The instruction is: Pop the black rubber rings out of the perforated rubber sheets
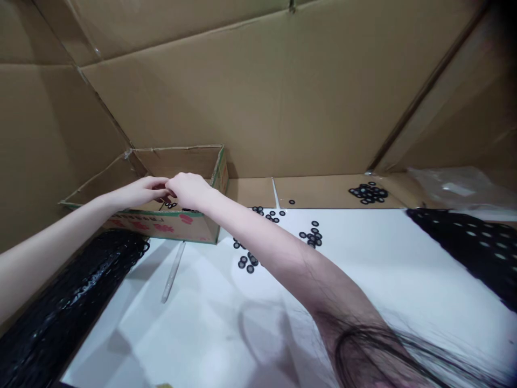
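Over the open cardboard box (189,226) my two hands meet, fingertips touching or nearly so. My left hand (146,191) comes in from the left with its fingers bent together towards the right hand. My right hand (189,189) is closed, its back to me, hiding the fingertips. Whatever the fingers pinch is hidden or too small to name. Just below the hands, a few small black rings (170,205) show at the front of the box; I cannot tell whether they lie inside or hang from the fingers.
Black rings with grey centres lie loose (250,264), in a cluster (314,236) and in a heap (367,192). A whitish stick (173,272) lies before the box. Glossy black strands (72,291) fill the left. At right are perforated black material (476,237) and clear plastic (456,186). Cardboard walls (258,97) enclose the table.
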`<action>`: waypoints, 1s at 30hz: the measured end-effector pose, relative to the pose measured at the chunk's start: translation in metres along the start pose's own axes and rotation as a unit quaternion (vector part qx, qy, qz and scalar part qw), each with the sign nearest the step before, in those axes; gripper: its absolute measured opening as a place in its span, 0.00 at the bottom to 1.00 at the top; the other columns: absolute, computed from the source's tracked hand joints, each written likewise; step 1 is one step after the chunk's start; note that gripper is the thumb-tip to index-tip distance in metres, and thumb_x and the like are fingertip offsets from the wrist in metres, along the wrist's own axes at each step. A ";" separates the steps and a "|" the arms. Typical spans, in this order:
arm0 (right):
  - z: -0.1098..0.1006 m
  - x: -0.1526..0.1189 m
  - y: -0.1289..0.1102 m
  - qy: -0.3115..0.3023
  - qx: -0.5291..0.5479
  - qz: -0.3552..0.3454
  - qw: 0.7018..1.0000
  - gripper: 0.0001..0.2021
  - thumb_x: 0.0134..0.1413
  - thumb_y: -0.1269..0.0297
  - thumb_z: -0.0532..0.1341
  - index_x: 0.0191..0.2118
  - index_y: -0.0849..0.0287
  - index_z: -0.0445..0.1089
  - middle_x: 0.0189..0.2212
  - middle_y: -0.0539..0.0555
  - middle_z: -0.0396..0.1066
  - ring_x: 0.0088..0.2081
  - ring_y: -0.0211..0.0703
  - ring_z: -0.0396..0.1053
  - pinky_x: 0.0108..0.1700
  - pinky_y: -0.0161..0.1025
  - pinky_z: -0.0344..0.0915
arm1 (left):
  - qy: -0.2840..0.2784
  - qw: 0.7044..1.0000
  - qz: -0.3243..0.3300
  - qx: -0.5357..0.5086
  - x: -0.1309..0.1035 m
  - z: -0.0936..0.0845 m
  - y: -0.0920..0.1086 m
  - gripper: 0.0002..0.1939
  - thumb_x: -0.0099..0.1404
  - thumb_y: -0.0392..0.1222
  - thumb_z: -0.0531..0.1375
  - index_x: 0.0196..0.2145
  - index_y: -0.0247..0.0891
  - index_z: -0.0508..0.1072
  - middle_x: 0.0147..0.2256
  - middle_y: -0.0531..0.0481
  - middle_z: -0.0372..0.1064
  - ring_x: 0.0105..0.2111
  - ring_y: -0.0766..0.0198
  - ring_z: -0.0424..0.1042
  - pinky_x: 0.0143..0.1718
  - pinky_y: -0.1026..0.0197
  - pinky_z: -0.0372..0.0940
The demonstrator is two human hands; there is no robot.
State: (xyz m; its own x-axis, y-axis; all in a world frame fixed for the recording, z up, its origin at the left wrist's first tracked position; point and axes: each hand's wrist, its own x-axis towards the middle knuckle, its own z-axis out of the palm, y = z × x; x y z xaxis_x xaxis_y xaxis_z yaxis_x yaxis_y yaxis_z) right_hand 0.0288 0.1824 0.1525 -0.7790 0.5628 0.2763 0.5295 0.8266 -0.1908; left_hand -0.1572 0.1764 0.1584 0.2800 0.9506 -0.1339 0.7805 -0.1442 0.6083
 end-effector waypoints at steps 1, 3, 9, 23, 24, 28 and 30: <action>-0.001 0.000 0.001 0.003 0.004 0.001 1.000 0.10 0.58 0.72 0.58 0.44 0.62 0.74 0.42 0.61 0.75 0.45 0.53 0.73 0.41 0.42 0.70 | 0.002 1.000 0.001 0.005 0.000 -0.001 -0.001 0.20 0.57 0.52 0.60 0.41 0.34 0.74 0.37 0.47 0.76 0.36 0.60 0.72 0.39 0.60 0.67; -0.001 0.000 0.002 0.012 0.009 0.006 1.000 0.10 0.53 0.71 0.63 0.43 0.61 0.74 0.41 0.60 0.76 0.45 0.54 0.74 0.41 0.42 0.69 | 0.004 1.000 0.004 0.016 0.000 -0.001 -0.001 0.23 0.57 0.53 0.59 0.43 0.33 0.73 0.37 0.47 0.76 0.38 0.59 0.72 0.41 0.58 0.67; 0.000 -0.001 0.004 0.033 0.031 0.033 0.998 0.14 0.61 0.56 0.57 0.41 0.61 0.75 0.41 0.62 0.76 0.44 0.54 0.74 0.41 0.44 0.68 | 0.028 0.996 0.024 0.080 -0.001 -0.002 0.001 0.26 0.59 0.58 0.57 0.43 0.32 0.72 0.35 0.49 0.74 0.36 0.61 0.70 0.43 0.57 0.66; -0.011 -0.035 0.015 0.218 0.098 0.039 0.970 0.18 0.65 0.54 0.49 0.34 0.58 0.72 0.28 0.50 0.71 0.29 0.37 0.66 0.32 0.33 0.52 | 0.343 0.921 0.156 0.103 -0.026 0.022 0.054 0.15 0.66 0.46 0.54 0.45 0.34 0.72 0.38 0.49 0.72 0.35 0.63 0.71 0.41 0.57 0.68; -0.013 -0.046 0.018 0.235 0.097 0.046 0.966 0.19 0.65 0.54 0.49 0.32 0.58 0.71 0.25 0.49 0.69 0.28 0.36 0.64 0.31 0.33 0.51 | 0.377 0.897 0.201 0.113 -0.033 0.032 0.064 0.13 0.67 0.43 0.53 0.44 0.35 0.72 0.39 0.50 0.72 0.35 0.64 0.71 0.41 0.58 0.68; -0.013 -0.103 0.046 0.268 0.096 0.086 0.955 0.20 0.65 0.56 0.48 0.27 0.60 0.68 0.20 0.48 0.64 0.24 0.34 0.59 0.30 0.33 0.50 | 0.309 0.839 0.415 0.168 -0.061 0.098 0.088 0.11 0.64 0.31 0.54 0.42 0.40 0.72 0.37 0.49 0.72 0.36 0.63 0.71 0.38 0.61 0.68; -0.006 -0.139 0.065 0.256 0.089 0.115 0.956 0.18 0.64 0.57 0.50 0.28 0.59 0.69 0.20 0.48 0.65 0.26 0.36 0.61 0.32 0.34 0.52 | 0.175 0.871 0.429 0.163 -0.069 0.140 0.084 0.17 0.64 0.30 0.53 0.49 0.41 0.69 0.43 0.45 0.71 0.44 0.61 0.71 0.43 0.60 0.69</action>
State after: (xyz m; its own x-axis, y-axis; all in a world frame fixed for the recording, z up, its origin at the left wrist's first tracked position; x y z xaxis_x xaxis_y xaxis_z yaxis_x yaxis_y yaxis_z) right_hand 0.1741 0.1579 0.1074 -0.3588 0.6940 0.6242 0.5656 0.6936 -0.4461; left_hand -0.0328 0.0607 0.1094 0.6952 0.4715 0.5426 0.5014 -0.8589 0.1040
